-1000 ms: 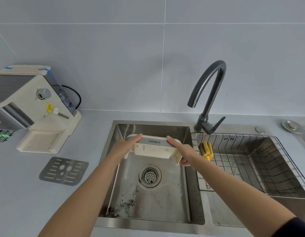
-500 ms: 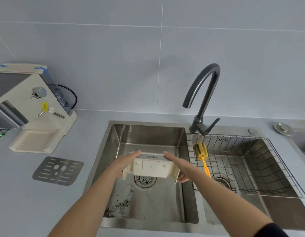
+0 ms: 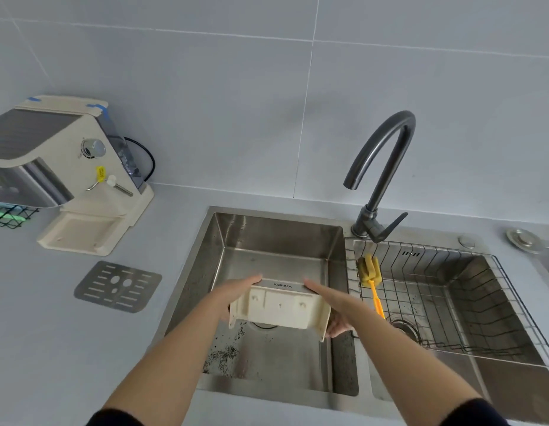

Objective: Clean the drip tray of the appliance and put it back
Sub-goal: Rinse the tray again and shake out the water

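The cream drip tray is held upside down over the left sink basin, its underside facing me and its grey front strip away from me. My left hand grips its left end and my right hand grips its right end. The tray covers the basin's drain. The cream appliance stands at the far left of the counter, its base slot bare. The tray's metal grille lies flat on the counter in front of it.
Dark specks lie on the left basin floor. A dark faucet stands behind the divider. A wire rack fills the right basin and holds a yellow brush. A black wire basket sits at the left edge.
Both hands have drawn the tray toward me and tipped it further, so its underside now faces up. My view has shifted, with the sink lower in frame.
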The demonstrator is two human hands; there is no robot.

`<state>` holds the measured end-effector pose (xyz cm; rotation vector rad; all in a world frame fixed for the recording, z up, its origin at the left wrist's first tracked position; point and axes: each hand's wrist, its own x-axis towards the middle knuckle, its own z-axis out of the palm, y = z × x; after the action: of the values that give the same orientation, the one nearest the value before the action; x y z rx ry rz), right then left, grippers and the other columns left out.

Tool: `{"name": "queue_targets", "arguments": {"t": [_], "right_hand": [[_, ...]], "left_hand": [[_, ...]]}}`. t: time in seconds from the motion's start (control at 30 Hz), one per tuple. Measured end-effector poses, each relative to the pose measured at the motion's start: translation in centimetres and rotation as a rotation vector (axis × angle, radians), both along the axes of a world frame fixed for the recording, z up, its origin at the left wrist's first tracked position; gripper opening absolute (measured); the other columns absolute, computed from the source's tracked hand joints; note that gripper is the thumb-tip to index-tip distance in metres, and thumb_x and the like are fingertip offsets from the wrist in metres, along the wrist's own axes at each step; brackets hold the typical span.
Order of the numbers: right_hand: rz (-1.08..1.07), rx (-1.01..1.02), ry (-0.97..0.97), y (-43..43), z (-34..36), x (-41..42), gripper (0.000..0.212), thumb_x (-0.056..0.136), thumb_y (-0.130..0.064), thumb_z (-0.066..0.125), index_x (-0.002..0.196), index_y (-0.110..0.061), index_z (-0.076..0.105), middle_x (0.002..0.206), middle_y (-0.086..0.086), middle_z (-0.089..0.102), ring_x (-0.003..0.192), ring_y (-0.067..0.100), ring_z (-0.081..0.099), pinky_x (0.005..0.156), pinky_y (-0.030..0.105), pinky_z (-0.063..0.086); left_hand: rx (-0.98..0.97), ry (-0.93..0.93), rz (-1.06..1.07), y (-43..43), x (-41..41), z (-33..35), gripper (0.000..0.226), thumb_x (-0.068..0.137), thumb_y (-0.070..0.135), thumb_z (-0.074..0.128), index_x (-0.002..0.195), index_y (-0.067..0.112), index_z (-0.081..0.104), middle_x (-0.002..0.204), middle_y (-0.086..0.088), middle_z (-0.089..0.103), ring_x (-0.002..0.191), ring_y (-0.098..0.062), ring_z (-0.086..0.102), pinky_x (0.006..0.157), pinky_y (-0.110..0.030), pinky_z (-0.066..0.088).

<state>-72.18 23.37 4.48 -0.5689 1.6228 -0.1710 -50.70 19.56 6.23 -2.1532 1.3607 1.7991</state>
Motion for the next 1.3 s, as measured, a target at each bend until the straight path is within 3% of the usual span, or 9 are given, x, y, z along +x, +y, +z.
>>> {"name": "queue_targets", "arguments": {"t": [0.1, 0.37, 0.5, 0.57, 0.63, 0.77, 1.03, 1.13, 1.3], "right_hand": [[-0.02, -0.05, 0.0, -0.2, 0.5, 0.1, 0.112, 0.035, -0.078, 0.063, 0.118, -0.005, 0.051, 0.106, 0.019, 0.062, 0.089, 0.03, 0.061, 0.084, 0.038, 0.053], [0.012, -0.335, 0.173, -2.0, 3.5, 0.2, 0.075, 0.054, -0.085, 0.047, 0.078, -0.015, 0.058, 0.091, 0.013, 0.068, 0.083, 0.026, 0.065, 0.078, 0.035, 0.054], [0.045, -0.161, 0.086, 0.3, 0.4, 1.3, 0.095, 0.058, -0.082, 0.048, 0.11, -0.004, 0.06, 0.096, 0.013, 0.063, 0.096, 0.03, 0.063, 0.095, 0.042, 0.05], [0.064, -0.039, 0.05, 1.6, -0.7, 2.0, 0.092, 0.064, -0.078, 0.05, 0.122, -0.006, 0.05, 0.112, 0.018, 0.059, 0.11, 0.036, 0.058, 0.1, 0.043, 0.046], [0.084, -0.052, 0.089, 1.8, -0.7, 2.5, 0.086, 0.06, -0.08, 0.049, 0.107, -0.009, 0.052, 0.113, 0.02, 0.059, 0.105, 0.035, 0.059, 0.094, 0.04, 0.049], [0.078, -0.198, 0.162, 1.0, 1.4, 3.0, 0.079, 0.058, -0.082, 0.046, 0.091, -0.011, 0.058, 0.103, 0.018, 0.064, 0.1, 0.031, 0.061, 0.09, 0.037, 0.049], [-0.086, -0.53, -0.013, 0.4, 5.6, 3.1, 0.043, 0.08, -0.058, 0.052, 0.057, -0.021, 0.05, 0.063, -0.007, 0.045, 0.061, 0.008, 0.039, 0.075, 0.027, 0.038], [-0.127, -0.633, -0.013, 0.9, 6.0, 3.2, 0.042, 0.085, -0.052, 0.049, 0.072, -0.013, 0.056, 0.076, 0.002, 0.055, 0.075, 0.014, 0.051, 0.082, 0.029, 0.042], [-0.235, -0.737, -0.128, 2.5, 5.6, 3.7, 0.045, 0.088, -0.039, 0.052, 0.121, -0.008, 0.05, 0.116, 0.009, 0.06, 0.107, 0.021, 0.056, 0.083, 0.028, 0.045]], "left_hand": [[-0.043, 0.027, 0.002, -0.4, 0.2, 0.6, 0.082, 0.072, 0.071, 0.048, 0.132, 0.016, 0.045, 0.145, -0.015, 0.039, 0.129, -0.035, 0.039, 0.108, -0.047, 0.032], [-0.362, 0.026, 0.13, -1.7, 1.4, 3.9, 0.089, 0.054, 0.077, 0.051, 0.117, 0.015, 0.056, 0.12, -0.008, 0.057, 0.112, -0.028, 0.053, 0.096, -0.041, 0.044], [-0.211, 0.094, 0.011, 0.2, 2.3, 1.4, 0.049, 0.077, 0.065, 0.048, 0.09, 0.021, 0.065, 0.11, -0.007, 0.065, 0.115, -0.029, 0.054, 0.097, -0.042, 0.044], [-0.018, 0.054, -0.023, 1.4, 2.9, 0.0, 0.065, 0.078, 0.067, 0.045, 0.117, 0.017, 0.057, 0.137, -0.015, 0.048, 0.125, -0.035, 0.044, 0.102, -0.045, 0.038], [0.026, 0.041, -0.008, 1.8, 3.4, -0.5, 0.079, 0.075, 0.071, 0.046, 0.131, 0.015, 0.045, 0.144, -0.017, 0.04, 0.128, -0.036, 0.041, 0.103, -0.046, 0.036], [-0.168, 0.126, 0.011, 0.9, 3.8, 0.4, 0.049, 0.077, 0.064, 0.049, 0.099, 0.023, 0.063, 0.104, -0.007, 0.063, 0.094, -0.021, 0.055, 0.082, -0.031, 0.042], [-0.458, 0.33, 0.1, -1.1, 4.7, 2.6, 0.04, 0.077, 0.059, 0.054, 0.108, 0.032, 0.055, 0.117, 0.007, 0.056, 0.109, -0.01, 0.052, 0.081, -0.024, 0.042], [-0.522, 0.343, 0.111, -0.8, 4.8, 2.9, 0.068, 0.083, 0.063, 0.038, 0.138, 0.025, 0.032, 0.142, -0.004, 0.039, 0.132, -0.024, 0.034, 0.104, -0.039, 0.028], [-0.598, 0.367, 0.151, 1.1, 5.1, 3.6, 0.062, 0.091, 0.055, 0.028, 0.136, 0.013, 0.034, 0.144, -0.019, 0.034, 0.133, -0.033, 0.031, 0.111, -0.047, 0.025]]}}
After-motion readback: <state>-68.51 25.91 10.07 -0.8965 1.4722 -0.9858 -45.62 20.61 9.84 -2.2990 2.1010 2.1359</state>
